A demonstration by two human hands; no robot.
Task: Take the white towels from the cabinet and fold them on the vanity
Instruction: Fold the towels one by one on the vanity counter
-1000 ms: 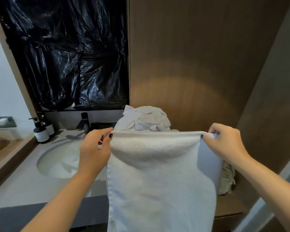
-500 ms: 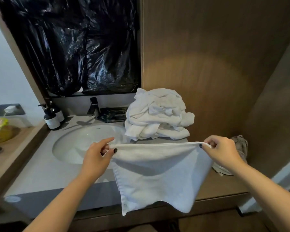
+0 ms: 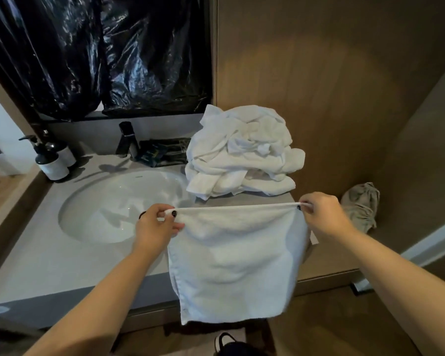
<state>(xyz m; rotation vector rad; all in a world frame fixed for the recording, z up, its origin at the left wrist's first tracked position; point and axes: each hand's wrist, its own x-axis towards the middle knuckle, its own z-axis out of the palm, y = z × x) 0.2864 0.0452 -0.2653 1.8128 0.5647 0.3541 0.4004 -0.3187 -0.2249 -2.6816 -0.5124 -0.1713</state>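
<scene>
Towel [image 3: 235,260] hangs stretched between your hands: left hand [image 3: 156,228] pinches one top corner, right hand [image 3: 324,214] the other, beyond them a towel pile [image 3: 242,155].

A: anyone able to read anything here? the two pump bottles [image 3: 52,164] by the sink have white labels, figured there'd be a brand on them

B: nope, labels look blank from this far, if there's print it's too small to make out. the dark packet [image 3: 152,156] next to the faucet has some tiny light marks on it, might be lettering, but it's just a smudge

A: what about the white towel [image 3: 235,258], any tag or stitched logo?

B: plain as far as I can see, no tag showing. so basically no readable text, numbers or signs anywhere in the shot
</scene>
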